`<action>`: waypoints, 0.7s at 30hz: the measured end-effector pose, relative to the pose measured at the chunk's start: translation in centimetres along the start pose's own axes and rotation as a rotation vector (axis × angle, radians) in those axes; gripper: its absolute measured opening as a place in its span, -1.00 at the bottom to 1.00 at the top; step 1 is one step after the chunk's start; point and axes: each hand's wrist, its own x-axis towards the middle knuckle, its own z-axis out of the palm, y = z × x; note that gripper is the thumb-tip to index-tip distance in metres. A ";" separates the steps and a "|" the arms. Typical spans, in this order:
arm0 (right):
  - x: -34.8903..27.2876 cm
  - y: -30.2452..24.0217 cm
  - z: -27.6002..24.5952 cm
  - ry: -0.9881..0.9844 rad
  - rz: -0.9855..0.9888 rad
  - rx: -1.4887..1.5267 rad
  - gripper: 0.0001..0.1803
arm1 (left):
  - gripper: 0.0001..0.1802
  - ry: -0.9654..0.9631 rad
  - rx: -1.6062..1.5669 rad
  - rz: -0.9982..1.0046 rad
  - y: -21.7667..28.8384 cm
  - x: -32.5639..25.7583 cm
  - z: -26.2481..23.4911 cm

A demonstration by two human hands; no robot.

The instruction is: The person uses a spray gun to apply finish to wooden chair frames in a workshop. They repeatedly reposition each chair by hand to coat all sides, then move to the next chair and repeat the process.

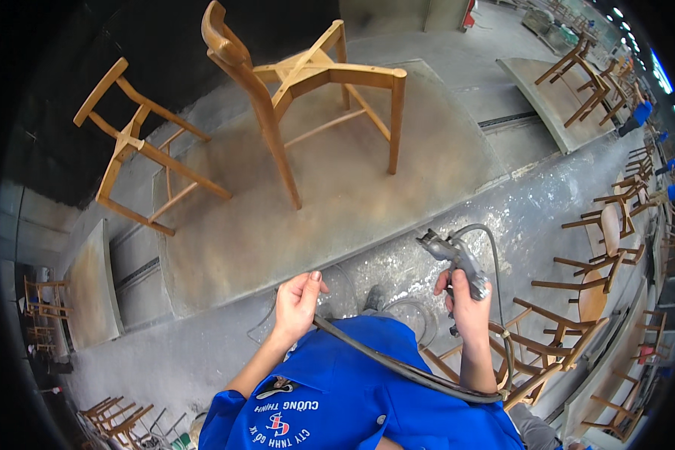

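— Metal item first: spray gun (457, 259), grey, dull, angular body with a short nozzle pointing left. Location?

— Near right, above the speckled concrete floor (547, 217). The right hand (469, 304) is closed round its grip. A dark rubber hose (397, 364) curves from the gun across the blue shirt (367, 405) to the left hand (296, 304), whose fingers are curled loosely over it.

— Wooden items?

— One pale chair frame (307, 90), bare wood, no seat panel, curved backrest, straight square legs, standing on the flat dusty platform (330, 202), far centre. A second chair frame (139, 146), same make, tilted, at the far left. Darker finished chairs (600, 247) stand in rows along the right.

— Platform surface?

— Matte, brown-stained, smooth.
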 end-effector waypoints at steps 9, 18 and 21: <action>2.5 7.9 -0.4 -0.037 0.338 -0.229 -0.68 | -0.52 0.015 0.063 -0.053 0.2 -0.9 2.1; 1.9 2.6 -5.2 0.011 0.085 0.054 -0.62 | -0.54 0.020 0.040 0.056 1.0 0.2 5.3; 1.9 0.2 -6.0 -0.037 -0.094 0.193 -0.62 | -0.54 0.024 0.058 0.118 2.0 0.8 6.0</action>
